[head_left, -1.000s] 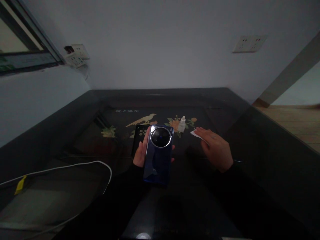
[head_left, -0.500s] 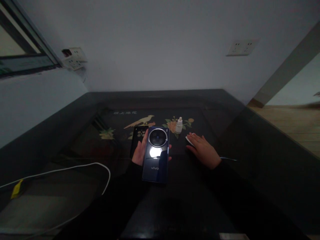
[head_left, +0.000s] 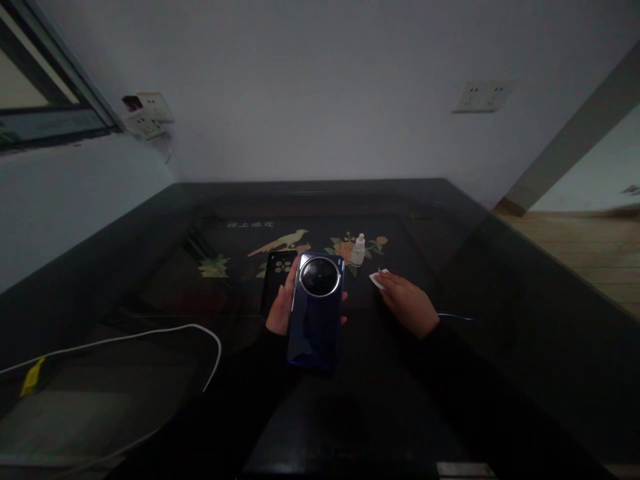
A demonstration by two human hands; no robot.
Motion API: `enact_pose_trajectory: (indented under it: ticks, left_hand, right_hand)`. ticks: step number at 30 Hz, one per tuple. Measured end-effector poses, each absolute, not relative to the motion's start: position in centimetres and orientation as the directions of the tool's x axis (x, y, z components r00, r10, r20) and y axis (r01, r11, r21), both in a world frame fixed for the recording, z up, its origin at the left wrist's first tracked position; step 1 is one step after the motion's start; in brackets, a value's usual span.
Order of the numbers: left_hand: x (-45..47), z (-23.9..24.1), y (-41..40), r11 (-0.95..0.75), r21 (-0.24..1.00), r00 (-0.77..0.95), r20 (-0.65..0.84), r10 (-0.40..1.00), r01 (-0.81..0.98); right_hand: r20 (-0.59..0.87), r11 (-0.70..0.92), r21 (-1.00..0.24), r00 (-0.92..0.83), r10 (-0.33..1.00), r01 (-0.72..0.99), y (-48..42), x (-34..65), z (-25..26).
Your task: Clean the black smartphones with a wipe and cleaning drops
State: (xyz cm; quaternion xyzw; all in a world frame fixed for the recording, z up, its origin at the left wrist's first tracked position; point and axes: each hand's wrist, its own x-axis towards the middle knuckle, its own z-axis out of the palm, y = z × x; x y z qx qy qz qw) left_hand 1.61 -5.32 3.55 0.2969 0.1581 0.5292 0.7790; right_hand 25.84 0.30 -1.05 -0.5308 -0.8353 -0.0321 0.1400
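My left hand (head_left: 281,312) is wrapped round a dark blue smartphone (head_left: 315,327), back side up with its big round camera ring toward the far end. The thumb lies along the left edge and fingertips show at the right edge. A black phone case (head_left: 273,277) lies on the table, partly hidden behind that hand. To the right, my right hand (head_left: 407,305) has its fingers closed over a small white piece, a wipe or folded tissue (head_left: 379,279), at the tabletop. Just left of it stands a small white dropper bottle (head_left: 359,251), upright.
The dark glossy table (head_left: 350,413) carries a printed bird and flower picture. A white cable (head_left: 165,331) with a yellow tag (head_left: 33,378) runs along the left. Wall sockets (head_left: 483,97) sit above the table, near the wall's right side.
The phone has tilted slightly and shifted a little right, and its bright reflection is gone. My right hand's fingers have drawn together on the white wipe, more of which shows.
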Motion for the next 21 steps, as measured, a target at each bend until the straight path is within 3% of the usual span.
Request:
enact_pose_trajectory:
  ticks: [4, 6, 9, 11, 16, 21]
  left_hand:
    - [1.6, 3.4, -5.1, 0.268, 0.636, 0.383, 0.047, 0.923, -0.724]
    - [1.5, 3.4, -5.0, 0.275, 0.629, 0.374, 0.027, 0.927, -0.727]
    - [1.6, 3.3, -4.8, 0.283, 0.634, 0.369, 0.003, 0.93, -0.719]
    - [1.8, 3.0, -4.7, 0.256, 0.663, 0.33, -0.015, 0.944, -0.703]
    - [2.5, 2.1, -4.5, 0.063, 0.723, 0.104, 0.012, 0.995, -0.688]
    - [2.2, 1.9, -4.2, 0.083, 0.73, 0.145, 0.022, 0.989, -0.678]
  right_hand:
    - [0.293, 0.365, -0.138, -0.314, 0.903, 0.921, 0.2, 25.8, -0.5]
    - [0.38, 0.361, -0.188, -0.271, 0.884, 0.913, -0.3, 25.5, 0.1]
    - [0.64, 0.524, -0.294, -0.242, 0.729, 0.799, -1.8, 24.1, 1.2]
    - [0.737, 0.69, -0.276, -0.314, 0.599, 0.669, -3.1, 22.8, 2.0]
    - [0.705, 0.903, -0.096, -0.611, 0.36, 0.42, -5.0, 20.1, 2.8]
    - [0.656, 0.932, -0.128, -0.676, 0.336, 0.339, -5.2, 19.5, 2.6]
